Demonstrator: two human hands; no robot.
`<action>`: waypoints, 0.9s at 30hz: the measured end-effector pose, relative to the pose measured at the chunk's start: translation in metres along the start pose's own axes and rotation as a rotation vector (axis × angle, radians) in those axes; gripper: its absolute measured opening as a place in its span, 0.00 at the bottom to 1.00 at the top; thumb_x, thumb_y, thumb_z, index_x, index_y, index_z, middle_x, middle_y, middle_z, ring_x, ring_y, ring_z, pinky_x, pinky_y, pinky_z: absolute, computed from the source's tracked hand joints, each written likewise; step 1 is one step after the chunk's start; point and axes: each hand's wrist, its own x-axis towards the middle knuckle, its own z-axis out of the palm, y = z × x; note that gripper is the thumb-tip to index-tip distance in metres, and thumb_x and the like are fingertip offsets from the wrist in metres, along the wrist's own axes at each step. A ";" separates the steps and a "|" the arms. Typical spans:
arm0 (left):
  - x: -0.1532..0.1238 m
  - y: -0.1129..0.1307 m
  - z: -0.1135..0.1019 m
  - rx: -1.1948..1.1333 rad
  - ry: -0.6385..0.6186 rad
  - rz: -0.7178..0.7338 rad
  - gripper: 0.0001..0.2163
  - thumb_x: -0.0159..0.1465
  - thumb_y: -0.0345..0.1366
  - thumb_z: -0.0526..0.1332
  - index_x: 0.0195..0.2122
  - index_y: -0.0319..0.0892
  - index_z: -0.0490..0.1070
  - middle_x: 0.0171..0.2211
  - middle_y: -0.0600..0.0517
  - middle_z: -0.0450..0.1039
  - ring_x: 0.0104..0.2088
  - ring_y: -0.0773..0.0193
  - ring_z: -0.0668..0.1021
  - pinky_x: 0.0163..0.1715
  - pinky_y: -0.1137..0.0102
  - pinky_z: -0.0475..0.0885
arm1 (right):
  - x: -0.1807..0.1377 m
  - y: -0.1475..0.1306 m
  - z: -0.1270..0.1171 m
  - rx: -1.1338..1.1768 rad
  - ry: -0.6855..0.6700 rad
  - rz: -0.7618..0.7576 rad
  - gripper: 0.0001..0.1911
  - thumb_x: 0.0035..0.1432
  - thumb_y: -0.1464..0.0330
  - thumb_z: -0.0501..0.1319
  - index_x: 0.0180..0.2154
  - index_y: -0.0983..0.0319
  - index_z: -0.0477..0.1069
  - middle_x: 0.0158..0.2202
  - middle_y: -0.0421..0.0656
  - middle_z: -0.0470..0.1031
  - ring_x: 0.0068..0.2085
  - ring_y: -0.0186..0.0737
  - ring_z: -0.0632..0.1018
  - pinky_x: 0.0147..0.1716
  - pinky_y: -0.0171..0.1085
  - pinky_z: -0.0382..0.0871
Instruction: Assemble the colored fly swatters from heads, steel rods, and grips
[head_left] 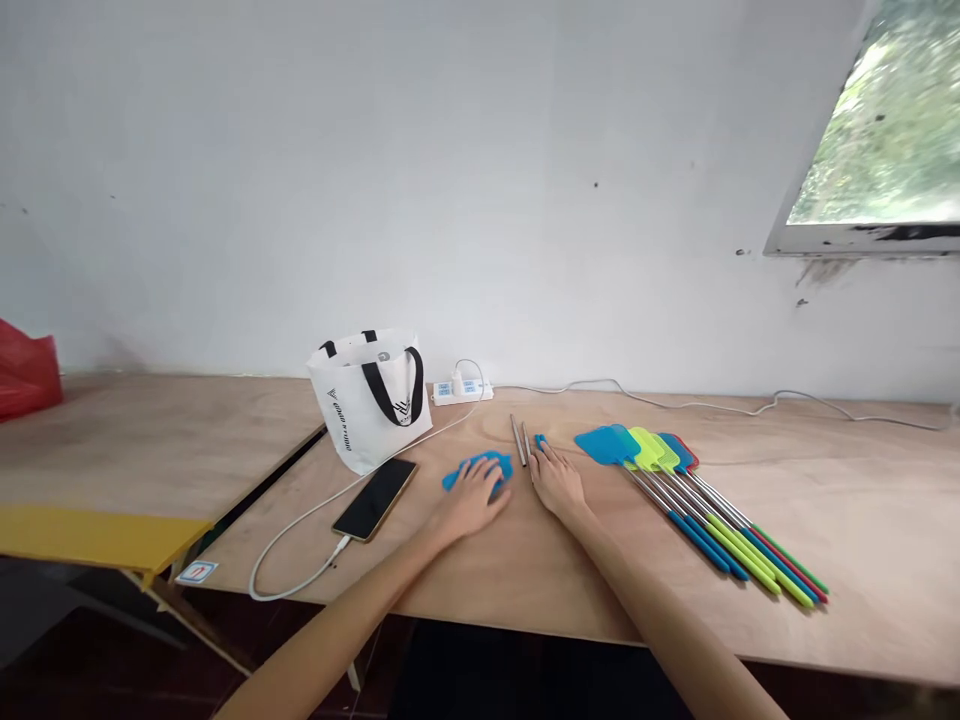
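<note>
My left hand (469,497) lies spread on a blue fly swatter head (493,460), partly covering it. Beside it, my right hand (556,482) rests on the table with its fingers stretched forward. A small blue piece (540,439) shows at those fingertips; most of it is covered. Just left of the right hand are thin metal rods (517,440), lying lengthwise away from me. Farther right, several fly swatters (679,495) are fanned side by side, with blue, yellow-green and red-edged heads, metal shafts and coloured handles.
On the left stands a white tote bag (364,400) with black handles. A phone (375,498) on a white charging cable (300,515) lies before it. The power strip (463,390) sits against the wall. A yellow-edged table (97,535) adjoins at left, with a gap between.
</note>
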 end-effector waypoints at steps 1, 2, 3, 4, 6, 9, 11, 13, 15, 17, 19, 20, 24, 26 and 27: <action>-0.016 0.009 -0.005 -0.050 0.006 0.056 0.11 0.73 0.44 0.54 0.50 0.47 0.69 0.60 0.47 0.70 0.63 0.53 0.68 0.66 0.53 0.57 | 0.002 -0.002 0.000 -0.002 0.001 0.012 0.28 0.74 0.60 0.40 0.59 0.61 0.72 0.69 0.50 0.63 0.66 0.49 0.67 0.63 0.47 0.57; -0.031 0.017 -0.010 -0.093 0.012 0.089 0.11 0.73 0.42 0.53 0.51 0.47 0.69 0.58 0.48 0.71 0.62 0.54 0.69 0.66 0.54 0.58 | 0.004 -0.004 0.001 -0.004 0.003 0.021 0.28 0.73 0.59 0.40 0.59 0.61 0.72 0.69 0.51 0.62 0.66 0.50 0.67 0.63 0.48 0.57; -0.045 0.022 -0.015 -0.124 0.003 0.113 0.11 0.74 0.41 0.52 0.54 0.48 0.68 0.58 0.48 0.71 0.61 0.55 0.70 0.66 0.54 0.58 | 0.007 -0.006 0.002 -0.008 0.006 0.029 0.29 0.73 0.57 0.41 0.60 0.61 0.71 0.69 0.51 0.61 0.66 0.51 0.66 0.63 0.50 0.57; -0.056 0.026 -0.020 -0.142 0.001 0.118 0.13 0.74 0.40 0.51 0.57 0.49 0.66 0.59 0.48 0.70 0.61 0.56 0.70 0.66 0.55 0.58 | 0.011 -0.009 0.003 -0.011 0.010 0.038 0.29 0.73 0.56 0.41 0.61 0.62 0.69 0.70 0.52 0.60 0.67 0.52 0.65 0.63 0.51 0.56; -0.069 0.026 -0.029 -0.143 -0.031 0.102 0.17 0.75 0.40 0.50 0.63 0.53 0.63 0.61 0.49 0.68 0.62 0.56 0.69 0.66 0.55 0.59 | 0.018 -0.016 0.007 -0.018 0.015 0.056 0.31 0.72 0.54 0.43 0.65 0.63 0.65 0.71 0.54 0.58 0.69 0.56 0.62 0.63 0.55 0.54; -0.071 0.015 -0.036 -0.106 -0.067 0.048 0.18 0.75 0.40 0.49 0.64 0.57 0.64 0.64 0.51 0.65 0.64 0.55 0.67 0.66 0.53 0.60 | 0.025 -0.026 0.012 -0.023 0.018 0.061 0.30 0.71 0.58 0.45 0.68 0.61 0.60 0.71 0.55 0.55 0.70 0.59 0.58 0.62 0.60 0.52; -0.065 0.003 -0.038 -0.086 -0.060 0.012 0.16 0.75 0.41 0.49 0.61 0.55 0.68 0.64 0.51 0.65 0.64 0.54 0.67 0.66 0.52 0.60 | 0.025 -0.029 0.014 -0.023 0.014 0.029 0.29 0.70 0.63 0.46 0.69 0.59 0.59 0.72 0.54 0.55 0.70 0.57 0.59 0.63 0.60 0.51; -0.059 -0.008 -0.038 -0.073 -0.041 -0.021 0.16 0.75 0.42 0.50 0.59 0.53 0.70 0.63 0.50 0.66 0.63 0.54 0.68 0.66 0.52 0.61 | 0.016 -0.029 0.014 -0.022 0.007 -0.015 0.29 0.69 0.66 0.47 0.69 0.59 0.60 0.71 0.53 0.56 0.70 0.55 0.60 0.65 0.56 0.51; -0.057 -0.017 -0.038 -0.068 -0.031 -0.044 0.16 0.75 0.43 0.51 0.59 0.53 0.70 0.62 0.50 0.67 0.61 0.53 0.70 0.64 0.53 0.63 | -0.003 -0.024 0.014 -0.025 0.005 -0.066 0.29 0.68 0.68 0.47 0.68 0.62 0.61 0.71 0.53 0.57 0.70 0.52 0.60 0.66 0.52 0.53; -0.059 -0.024 -0.040 -0.074 -0.037 -0.036 0.17 0.74 0.45 0.52 0.61 0.55 0.68 0.62 0.50 0.67 0.61 0.53 0.71 0.64 0.54 0.64 | -0.032 -0.016 0.015 -0.027 0.031 -0.140 0.29 0.68 0.68 0.46 0.67 0.66 0.62 0.71 0.53 0.56 0.71 0.50 0.59 0.67 0.49 0.55; -0.063 -0.027 -0.042 -0.089 -0.053 -0.004 0.17 0.74 0.46 0.52 0.62 0.56 0.67 0.62 0.51 0.66 0.62 0.53 0.70 0.65 0.54 0.62 | -0.068 -0.005 0.015 -0.021 0.087 -0.236 0.28 0.69 0.68 0.44 0.67 0.68 0.62 0.72 0.52 0.54 0.71 0.48 0.58 0.67 0.48 0.56; -0.066 -0.027 -0.042 -0.097 -0.059 0.009 0.17 0.74 0.46 0.52 0.62 0.56 0.68 0.63 0.51 0.66 0.62 0.53 0.70 0.66 0.54 0.61 | -0.085 0.001 0.014 -0.013 0.115 -0.278 0.28 0.70 0.68 0.43 0.67 0.67 0.61 0.73 0.50 0.52 0.72 0.47 0.57 0.68 0.47 0.56; -0.074 -0.023 -0.044 -0.141 -0.062 0.017 0.15 0.74 0.46 0.52 0.56 0.51 0.72 0.66 0.50 0.63 0.64 0.52 0.67 0.66 0.54 0.61 | -0.133 0.015 0.008 0.013 0.169 -0.214 0.28 0.72 0.63 0.43 0.65 0.68 0.64 0.72 0.51 0.54 0.71 0.49 0.59 0.68 0.48 0.57; -0.075 -0.020 -0.045 -0.158 -0.049 0.010 0.14 0.74 0.45 0.53 0.54 0.50 0.72 0.64 0.50 0.65 0.64 0.53 0.67 0.66 0.56 0.61 | -0.138 0.014 0.006 0.025 0.168 -0.158 0.29 0.71 0.62 0.43 0.64 0.69 0.65 0.72 0.53 0.53 0.71 0.51 0.58 0.68 0.50 0.56; -0.074 -0.018 -0.046 -0.162 -0.041 0.010 0.13 0.73 0.45 0.54 0.54 0.50 0.72 0.63 0.50 0.67 0.64 0.54 0.68 0.66 0.56 0.61 | -0.137 0.011 0.005 0.035 0.166 -0.138 0.29 0.71 0.63 0.42 0.64 0.70 0.65 0.72 0.53 0.53 0.71 0.52 0.57 0.68 0.51 0.55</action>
